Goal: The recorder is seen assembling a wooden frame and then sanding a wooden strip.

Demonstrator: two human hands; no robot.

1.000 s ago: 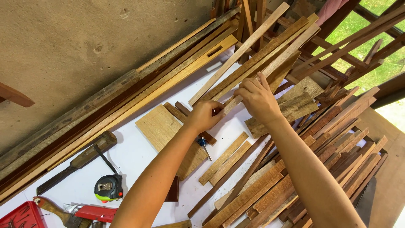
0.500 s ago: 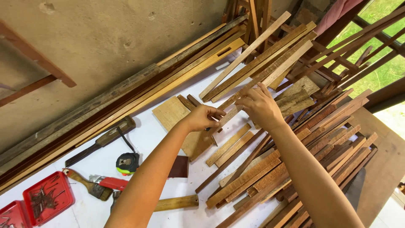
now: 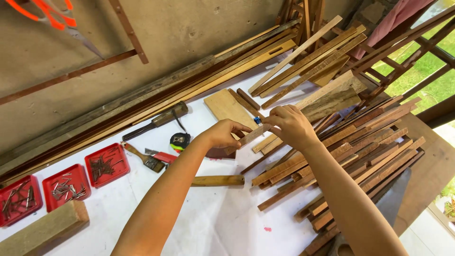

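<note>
Both hands have drawn back from the stack of wooden slats [image 3: 360,156]. The left hand [image 3: 225,133] and right hand [image 3: 291,125] now pinch one short wooden strip [image 3: 253,134] between them, lifted above the white tabletop [image 3: 227,223].

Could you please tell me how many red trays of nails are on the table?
3, in a row at the left: one nearest the brush, one in the middle, one at the picture's left edge. More may lie out of view.
</note>
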